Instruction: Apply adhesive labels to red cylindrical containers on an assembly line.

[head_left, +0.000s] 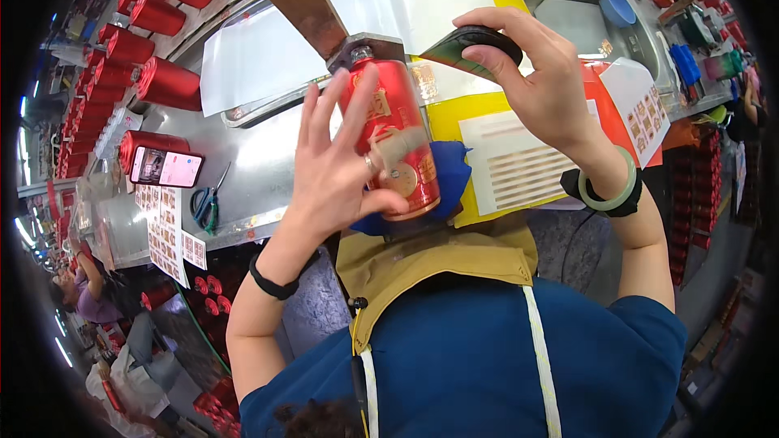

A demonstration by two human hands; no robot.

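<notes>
A red metallic bottle (399,96) with gold labels lies on its side, its neck against a dark metal bracket (375,45) on a wooden bar. A blue cloth (451,182) sits beneath its lower end. My left hand (337,158) is open over the bottle's left side, fingers spread; the index finger wears a beige wrap. Whether its fingertips touch the bottle I cannot tell. In my right hand (540,73), thumb and fingers pinch a flat black-and-green scraper (462,50), held above the table right of the bottle.
A phone (166,167) and scissors (209,204) lie at left by sticker sheets (162,227). Many red canisters (158,15) stand at far left. Right of the bottle are a striped strip sheet (527,164), a gold sticker sheet (645,118) and a sink with a blue bowl (618,8).
</notes>
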